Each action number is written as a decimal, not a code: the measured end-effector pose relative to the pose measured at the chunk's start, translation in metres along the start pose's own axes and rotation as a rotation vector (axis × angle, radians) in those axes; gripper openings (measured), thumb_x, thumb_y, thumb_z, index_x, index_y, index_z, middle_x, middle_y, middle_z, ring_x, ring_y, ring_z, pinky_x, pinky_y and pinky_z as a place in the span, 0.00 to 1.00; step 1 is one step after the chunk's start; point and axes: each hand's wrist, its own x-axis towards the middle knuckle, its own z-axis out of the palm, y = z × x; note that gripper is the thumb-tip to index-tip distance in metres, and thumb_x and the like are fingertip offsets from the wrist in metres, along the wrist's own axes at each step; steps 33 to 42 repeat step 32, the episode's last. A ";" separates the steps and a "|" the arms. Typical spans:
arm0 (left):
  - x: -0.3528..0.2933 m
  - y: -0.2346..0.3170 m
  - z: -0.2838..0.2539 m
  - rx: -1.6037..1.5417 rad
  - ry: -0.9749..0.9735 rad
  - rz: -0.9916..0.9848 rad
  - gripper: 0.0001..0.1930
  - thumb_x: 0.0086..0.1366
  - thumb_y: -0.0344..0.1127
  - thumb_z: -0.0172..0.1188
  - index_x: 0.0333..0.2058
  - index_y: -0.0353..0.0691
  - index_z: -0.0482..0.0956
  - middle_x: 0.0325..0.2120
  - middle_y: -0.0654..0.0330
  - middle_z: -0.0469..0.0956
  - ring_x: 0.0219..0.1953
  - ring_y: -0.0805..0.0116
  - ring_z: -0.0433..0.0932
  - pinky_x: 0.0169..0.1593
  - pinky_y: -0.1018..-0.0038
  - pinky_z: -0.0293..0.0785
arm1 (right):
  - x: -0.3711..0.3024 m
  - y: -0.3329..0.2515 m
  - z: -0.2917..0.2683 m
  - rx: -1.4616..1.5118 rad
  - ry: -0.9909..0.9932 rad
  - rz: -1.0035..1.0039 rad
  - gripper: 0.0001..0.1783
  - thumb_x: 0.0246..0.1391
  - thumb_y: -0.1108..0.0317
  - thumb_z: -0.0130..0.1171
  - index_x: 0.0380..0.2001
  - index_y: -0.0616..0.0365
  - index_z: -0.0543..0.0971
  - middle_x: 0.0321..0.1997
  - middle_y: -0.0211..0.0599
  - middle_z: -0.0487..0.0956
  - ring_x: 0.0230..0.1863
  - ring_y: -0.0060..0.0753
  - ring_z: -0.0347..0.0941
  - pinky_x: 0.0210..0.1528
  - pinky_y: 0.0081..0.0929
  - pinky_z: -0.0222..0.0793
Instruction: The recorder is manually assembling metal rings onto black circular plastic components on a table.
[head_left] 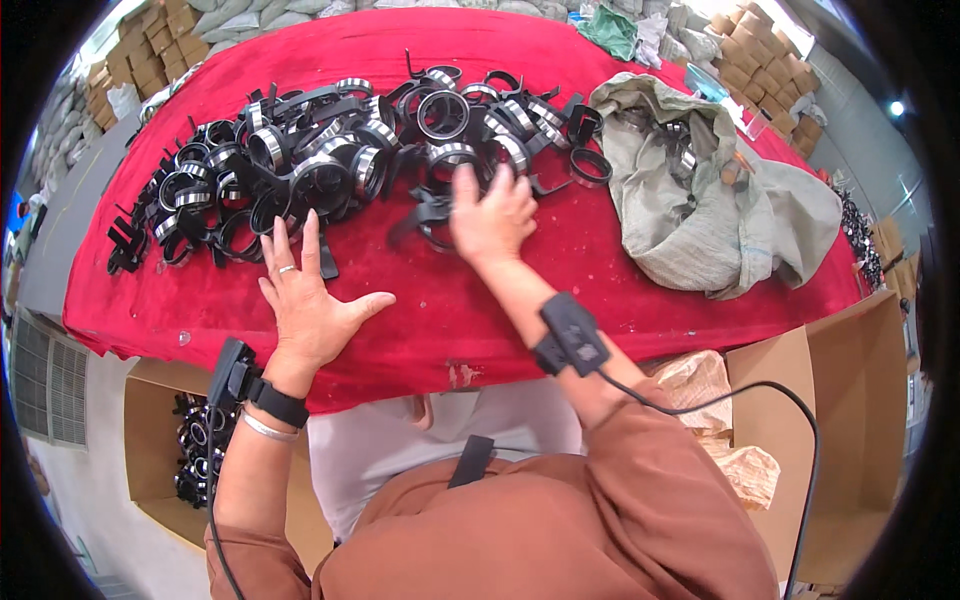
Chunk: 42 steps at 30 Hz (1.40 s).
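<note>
A wide heap of black ring-shaped parts point(322, 180) with silver bands and flat tabs lies on the red cloth. My left hand point(312, 308), wearing a ring, is held palm down with its fingers spread at the near edge of the heap; nothing is in it. Farther right, my right hand point(492, 216) reaches to the heap's front edge, its fingers apart at a silver-banded ring part point(452, 157). Just left of the right hand, a black part point(425, 215) looks smeared by motion. Whether the right fingertips touch any part is hard to see.
A grey-green woven sack point(668, 240) with several parts in its mouth lies at the right of the red cloth point(420, 310). Below the table edge, a cardboard box point(150, 440) at left holds similar parts; another open box point(850, 400) stands at right. A cable crosses my right forearm.
</note>
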 end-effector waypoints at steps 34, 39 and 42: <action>0.058 -0.060 0.047 0.070 0.309 0.104 0.39 0.54 0.50 0.62 0.58 0.37 0.56 0.60 0.45 0.51 0.60 0.48 0.57 0.60 0.60 0.55 | 0.153 0.017 -0.001 0.071 -0.821 -0.142 0.47 0.49 0.35 0.46 0.63 0.55 0.53 0.62 0.54 0.60 0.65 0.56 0.51 0.63 0.57 0.43; 0.058 -0.060 0.047 0.070 0.309 0.104 0.39 0.54 0.50 0.62 0.58 0.37 0.56 0.60 0.45 0.51 0.60 0.48 0.57 0.60 0.60 0.55 | 0.153 0.017 -0.001 0.071 -0.821 -0.142 0.47 0.49 0.35 0.46 0.63 0.55 0.53 0.62 0.54 0.60 0.65 0.56 0.51 0.63 0.57 0.43; 0.058 -0.060 0.047 0.070 0.309 0.104 0.39 0.54 0.50 0.62 0.58 0.37 0.56 0.60 0.45 0.51 0.60 0.48 0.57 0.60 0.60 0.55 | 0.153 0.017 -0.001 0.071 -0.821 -0.142 0.47 0.49 0.35 0.46 0.63 0.55 0.53 0.62 0.54 0.60 0.65 0.56 0.51 0.63 0.57 0.43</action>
